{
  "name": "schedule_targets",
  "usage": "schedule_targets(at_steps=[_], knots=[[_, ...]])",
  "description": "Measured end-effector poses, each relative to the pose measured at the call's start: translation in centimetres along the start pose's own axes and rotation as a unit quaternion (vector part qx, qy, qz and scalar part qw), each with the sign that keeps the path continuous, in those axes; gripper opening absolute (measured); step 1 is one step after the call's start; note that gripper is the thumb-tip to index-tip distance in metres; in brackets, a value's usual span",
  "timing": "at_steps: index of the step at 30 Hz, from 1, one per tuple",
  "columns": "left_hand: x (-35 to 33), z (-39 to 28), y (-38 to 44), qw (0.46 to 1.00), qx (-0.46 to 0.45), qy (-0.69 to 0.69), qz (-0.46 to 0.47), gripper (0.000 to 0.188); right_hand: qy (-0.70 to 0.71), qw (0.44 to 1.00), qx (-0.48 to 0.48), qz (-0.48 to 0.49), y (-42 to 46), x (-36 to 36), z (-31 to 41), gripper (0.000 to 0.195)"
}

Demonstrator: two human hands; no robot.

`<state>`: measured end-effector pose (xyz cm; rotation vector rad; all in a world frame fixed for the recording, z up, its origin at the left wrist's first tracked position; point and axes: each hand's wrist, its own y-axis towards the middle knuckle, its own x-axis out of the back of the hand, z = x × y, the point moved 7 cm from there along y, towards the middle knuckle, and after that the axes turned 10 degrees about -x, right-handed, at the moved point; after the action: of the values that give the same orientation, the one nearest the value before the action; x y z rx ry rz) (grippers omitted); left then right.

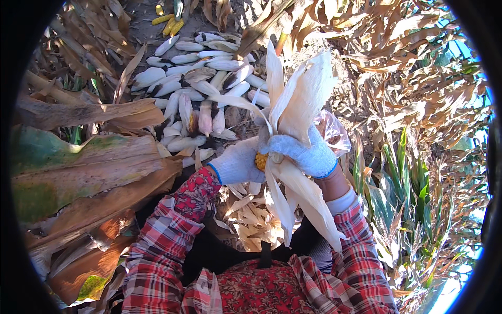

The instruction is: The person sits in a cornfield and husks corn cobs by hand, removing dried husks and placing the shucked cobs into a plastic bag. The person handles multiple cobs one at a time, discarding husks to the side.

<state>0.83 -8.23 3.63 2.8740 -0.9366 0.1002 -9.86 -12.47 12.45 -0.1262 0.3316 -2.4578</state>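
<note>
Both hands wear white knit gloves with blue cuffs and meet in front of the body. My left hand (239, 161) is closed around an ear of corn, whose yellow kernels (261, 161) show between the gloves. Against the base of the ear, my right hand (304, 151) grips the pale dry husk (294, 98). Some husk leaves stand up above the hands, while others (302, 192) hang below. Most of the cob is hidden by the gloves and husk.
A heap of corn ears in pale husks (204, 70) lies ahead to the left, with several bare yellow cobs (172, 26) beyond it. A clear plastic bag (333, 131) is behind my right hand. Large dry leaves (90, 176) reach in from the left; loose husks (255, 223) lie below.
</note>
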Motion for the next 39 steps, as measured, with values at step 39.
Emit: schedule_targets(at_steps=[39], knots=[[-2.6, 1.6, 4.7, 0.656, -0.175, -0.681, -0.273, 0.029, 0.517, 0.854, 0.037, -0.054, 3.6, 1.5, -1.0, 0.023]])
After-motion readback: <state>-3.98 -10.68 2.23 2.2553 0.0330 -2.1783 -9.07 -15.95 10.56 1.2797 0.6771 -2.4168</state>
